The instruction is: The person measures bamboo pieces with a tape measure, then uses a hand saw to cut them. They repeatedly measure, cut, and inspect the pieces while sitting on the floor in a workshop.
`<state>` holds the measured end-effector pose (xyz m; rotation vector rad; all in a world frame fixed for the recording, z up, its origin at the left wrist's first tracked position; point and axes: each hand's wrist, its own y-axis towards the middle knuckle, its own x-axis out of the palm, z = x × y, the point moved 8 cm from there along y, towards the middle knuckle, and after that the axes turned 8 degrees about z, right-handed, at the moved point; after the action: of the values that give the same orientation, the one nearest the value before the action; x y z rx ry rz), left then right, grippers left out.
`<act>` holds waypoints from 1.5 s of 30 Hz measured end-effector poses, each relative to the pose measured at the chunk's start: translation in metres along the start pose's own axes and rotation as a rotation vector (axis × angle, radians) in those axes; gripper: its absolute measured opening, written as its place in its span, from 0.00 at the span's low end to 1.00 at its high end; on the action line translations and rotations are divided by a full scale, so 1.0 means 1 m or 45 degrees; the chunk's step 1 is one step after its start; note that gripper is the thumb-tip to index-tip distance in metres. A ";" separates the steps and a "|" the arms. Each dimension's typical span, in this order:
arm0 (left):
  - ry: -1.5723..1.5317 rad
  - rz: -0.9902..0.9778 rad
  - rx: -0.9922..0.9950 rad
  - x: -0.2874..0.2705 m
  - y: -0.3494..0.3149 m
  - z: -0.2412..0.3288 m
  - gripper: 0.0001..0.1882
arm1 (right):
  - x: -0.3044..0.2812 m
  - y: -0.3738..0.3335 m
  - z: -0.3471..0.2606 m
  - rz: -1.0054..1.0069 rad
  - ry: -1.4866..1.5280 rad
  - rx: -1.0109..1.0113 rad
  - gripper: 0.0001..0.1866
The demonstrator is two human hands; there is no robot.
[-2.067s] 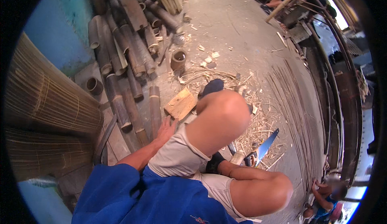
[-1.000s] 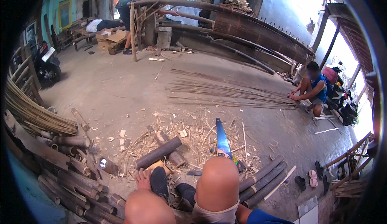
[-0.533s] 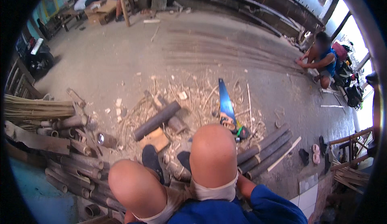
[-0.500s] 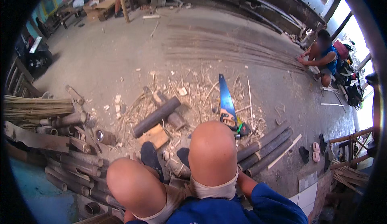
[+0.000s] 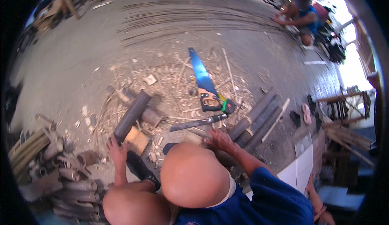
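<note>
My left hand (image 5: 116, 148), fingers apart, is at the near end of a short dark bamboo length (image 5: 133, 115); whether it touches is hard to tell. That piece lies slanted across another bamboo piece (image 5: 152, 117), beside a pale wood block (image 5: 137, 140). My right hand (image 5: 221, 140), somewhat blurred, reaches past my knee with its fingers apart and nothing visible in it. It is near a long knife (image 5: 194, 123) with a dark handle and the ends of several bamboo poles (image 5: 255, 113). Beyond the knife lie a blue-bladed handsaw (image 5: 202, 81) and a black-green tape measure (image 5: 228, 106).
Wood shavings (image 5: 170, 75) litter the floor. Stacked bamboo (image 5: 77, 196) stands at my left. Long thin strips (image 5: 190, 18) stretch toward a crouching person (image 5: 306, 20) at the far right. Pink slippers (image 5: 306, 114) and a wooden rack (image 5: 344, 107) are at right. Another person's limb (image 5: 316, 200) shows lower right.
Both my hands have come into view, reaching forward on either side of my knees. The view has tipped down and shifted, and the knife now shows beyond my knee.
</note>
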<state>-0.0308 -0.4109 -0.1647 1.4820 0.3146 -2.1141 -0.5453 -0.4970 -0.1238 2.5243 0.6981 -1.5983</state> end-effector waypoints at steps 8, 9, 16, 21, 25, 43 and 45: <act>0.113 -0.397 -0.127 0.015 0.047 0.008 0.48 | -0.022 0.060 0.036 0.189 -0.390 0.178 0.20; 0.124 -0.431 -0.124 0.015 0.049 0.007 0.47 | -0.023 0.064 0.042 0.203 -0.407 0.191 0.20; 0.090 -0.356 -0.029 -0.018 0.051 0.036 0.40 | -0.006 0.065 0.061 0.086 -0.625 0.013 0.23; -0.244 -0.531 -0.322 -0.030 0.033 0.053 0.43 | 0.019 0.063 0.070 -0.183 -0.582 0.001 0.25; -1.266 -0.399 -0.736 -0.047 0.006 0.071 0.36 | 0.029 0.048 0.084 -0.064 -0.374 -0.036 0.19; -2.028 0.943 -0.594 -0.201 0.022 0.017 0.30 | -0.161 -0.046 0.053 0.747 0.392 0.525 0.16; -1.978 0.856 -0.608 -0.194 0.015 0.012 0.29 | -0.216 -0.049 0.033 0.878 0.788 0.666 0.16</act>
<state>0.0170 -0.3732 0.0204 -0.4749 -0.2446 -1.7889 -0.6699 -0.5352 0.0587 3.1106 -0.6359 -0.8237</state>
